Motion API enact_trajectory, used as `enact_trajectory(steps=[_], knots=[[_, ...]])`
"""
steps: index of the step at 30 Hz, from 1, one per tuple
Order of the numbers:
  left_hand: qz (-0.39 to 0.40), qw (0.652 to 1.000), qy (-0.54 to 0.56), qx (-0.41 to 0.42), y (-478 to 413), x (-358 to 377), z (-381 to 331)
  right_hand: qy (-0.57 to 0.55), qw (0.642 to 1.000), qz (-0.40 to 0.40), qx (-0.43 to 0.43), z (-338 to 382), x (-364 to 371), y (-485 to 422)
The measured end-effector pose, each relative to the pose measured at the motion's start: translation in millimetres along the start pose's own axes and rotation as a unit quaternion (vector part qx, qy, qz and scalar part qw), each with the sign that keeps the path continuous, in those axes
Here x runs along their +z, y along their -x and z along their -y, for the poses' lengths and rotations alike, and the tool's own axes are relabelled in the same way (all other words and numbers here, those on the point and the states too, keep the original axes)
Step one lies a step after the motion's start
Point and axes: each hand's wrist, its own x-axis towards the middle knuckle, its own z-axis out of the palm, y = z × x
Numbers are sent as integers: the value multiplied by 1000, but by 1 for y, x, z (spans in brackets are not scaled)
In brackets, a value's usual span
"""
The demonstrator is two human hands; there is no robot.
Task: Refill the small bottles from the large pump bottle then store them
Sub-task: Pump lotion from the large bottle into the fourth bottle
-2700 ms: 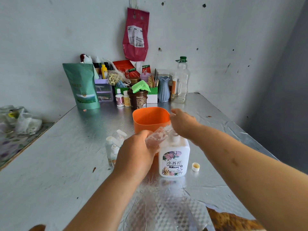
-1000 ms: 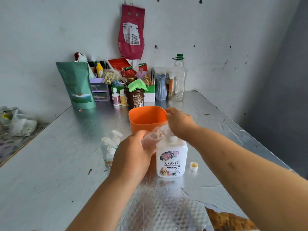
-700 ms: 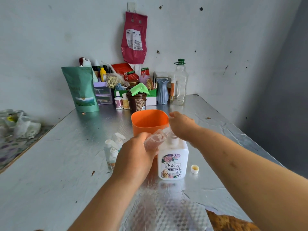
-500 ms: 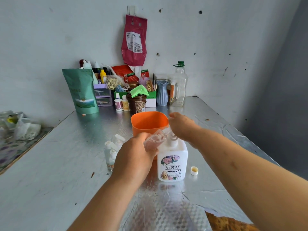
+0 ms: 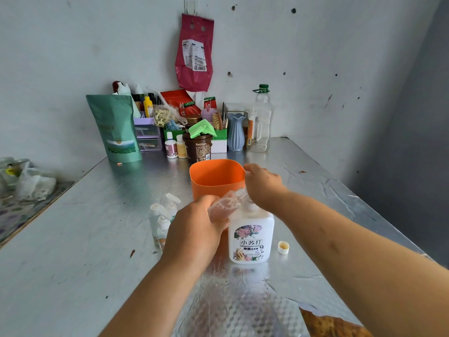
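The large white pump bottle (image 5: 251, 235) with a flower label stands on the silver table. My right hand (image 5: 263, 187) rests on top of its pump head, which it hides. My left hand (image 5: 196, 229) grips a small clear bottle (image 5: 224, 205) with pinkish contents, tilted with its open neck up against the pump. Its small white cap (image 5: 283, 247) lies on the table right of the pump bottle. Three small clear bottles (image 5: 162, 217) with white pump tops stand left of my left hand. An orange tub (image 5: 216, 177) stands just behind my hands.
Against the back wall stand a green pouch (image 5: 115, 128), a brown jar (image 5: 197, 148), a blue vase (image 5: 235, 132), a tall clear bottle (image 5: 261, 120) and other clutter. A red bag (image 5: 194, 51) hangs on the wall. Clear bubble wrap (image 5: 233, 310) lies at the table's near edge.
My hands keep their places on the pump and the small bottle. Only the view has shifted slightly.
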Motion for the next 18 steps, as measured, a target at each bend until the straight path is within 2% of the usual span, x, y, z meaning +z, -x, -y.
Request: enact_trajectory(steps=[6, 18], knots=[[-5, 1000, -9, 10, 3, -4, -4, -11, 1000, 7, 24, 0, -6, 1], [-5, 1000, -12, 8, 1, -6, -6, -32, 999, -2, 17, 2, -6, -4]])
